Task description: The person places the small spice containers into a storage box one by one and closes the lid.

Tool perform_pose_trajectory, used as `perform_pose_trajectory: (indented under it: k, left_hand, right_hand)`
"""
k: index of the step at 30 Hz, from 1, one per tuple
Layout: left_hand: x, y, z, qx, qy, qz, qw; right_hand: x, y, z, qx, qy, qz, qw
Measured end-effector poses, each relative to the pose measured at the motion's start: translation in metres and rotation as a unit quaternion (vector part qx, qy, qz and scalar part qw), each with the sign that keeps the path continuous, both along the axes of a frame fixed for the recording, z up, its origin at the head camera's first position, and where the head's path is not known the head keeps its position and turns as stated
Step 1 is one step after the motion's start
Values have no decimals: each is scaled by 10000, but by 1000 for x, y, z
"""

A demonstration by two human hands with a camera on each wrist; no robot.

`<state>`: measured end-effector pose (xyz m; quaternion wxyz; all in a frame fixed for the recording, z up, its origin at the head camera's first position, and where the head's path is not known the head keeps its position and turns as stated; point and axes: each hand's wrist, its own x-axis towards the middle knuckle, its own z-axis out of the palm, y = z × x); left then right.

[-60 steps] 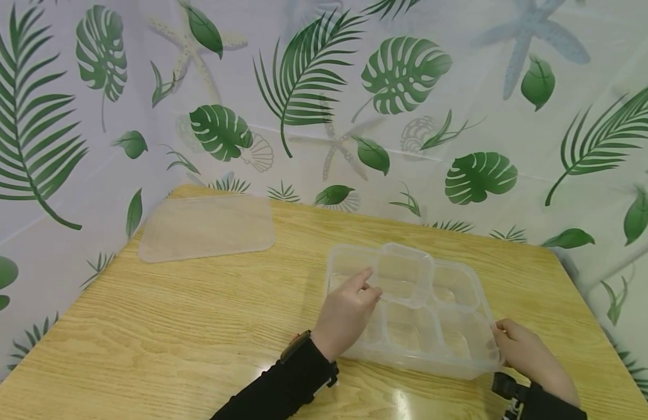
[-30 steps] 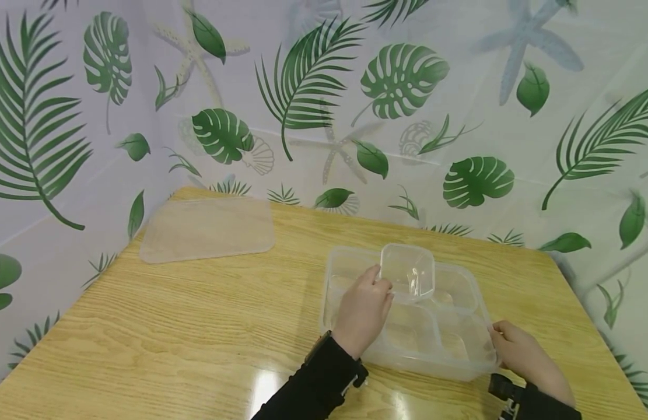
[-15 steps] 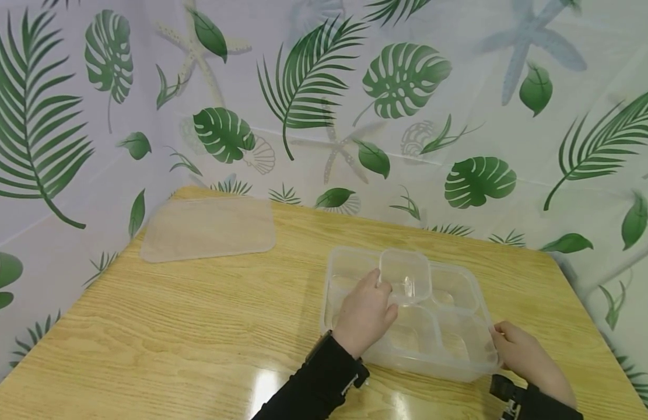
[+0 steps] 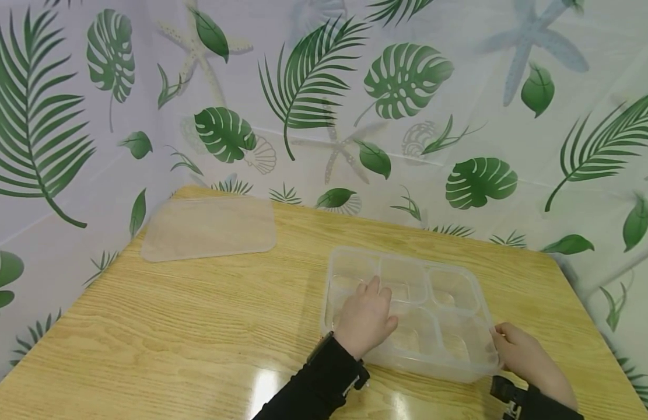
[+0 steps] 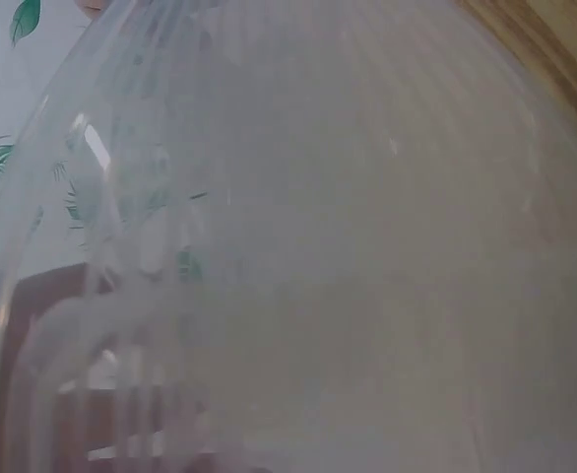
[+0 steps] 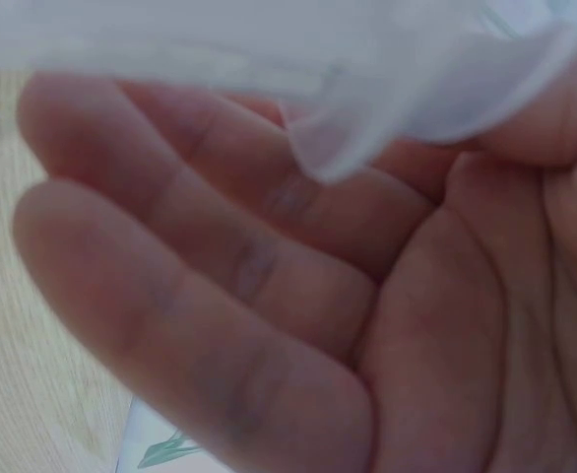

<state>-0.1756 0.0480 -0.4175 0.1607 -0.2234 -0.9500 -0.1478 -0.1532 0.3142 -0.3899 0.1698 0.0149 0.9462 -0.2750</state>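
Observation:
A clear plastic storage box (image 4: 423,367) with several small inner containers stands on the table, right of the middle. One square inner container (image 4: 407,271) sits in the middle of its back row. My left hand (image 4: 363,318) is over the box's left part, fingers extended near that container's edge, with nothing in its grasp. At the right, my right hand (image 4: 523,353) pinches the box's edge near the front corner. The right wrist view shows the remaining fingers (image 6: 170,286) lying under the box. Blurred clear plastic (image 5: 367,246) fills most of the left wrist view.
A flat translucent lid (image 4: 210,227) lies at the table's back left. The wood-grain table (image 4: 161,332) reaches back to a white curtain (image 4: 313,70) printed with leaves and starfish.
The small inner container, held raised over the back row by my left hand, has gone down into its middle place. My left fingers have come off it. My right hand has stayed on the edge.

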Motion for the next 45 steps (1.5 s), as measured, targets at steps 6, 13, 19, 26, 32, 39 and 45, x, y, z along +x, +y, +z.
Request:
perform_pose_trajectory:
  k: [6, 13, 19, 26, 32, 39, 45]
  left_hand:
    - [0, 0, -1, -143, -296, 15, 9995]
    - [-1, 1, -2, -198, -496, 1, 9986]
    - [-2, 1, -3, -243, -552, 8, 9982]
    - [-1, 1, -2, -281, -525, -1, 9982]
    - [-3, -2, 2, -283, -447, -76, 9986]
    - [-2, -26, 22, 176, -194, -100, 9996]
    - [-11, -58, 36, 1174, 214, 138, 9928]
  right_hand:
    - [0, 0, 0, 37, 23, 14, 10000]
    - [0, -1, 0, 14, -24, -26, 10000]
    - [0, -1, -1, 34, -16, -49, 10000]
    - [0, 0, -1, 22, -15, -57, 10000]
    - [0, 1, 0, -131, -158, -99, 9997]
    - [-1, 0, 0, -239, -279, -175, 9992]
    - [0, 2, 1, -323, -325, -163, 9988]
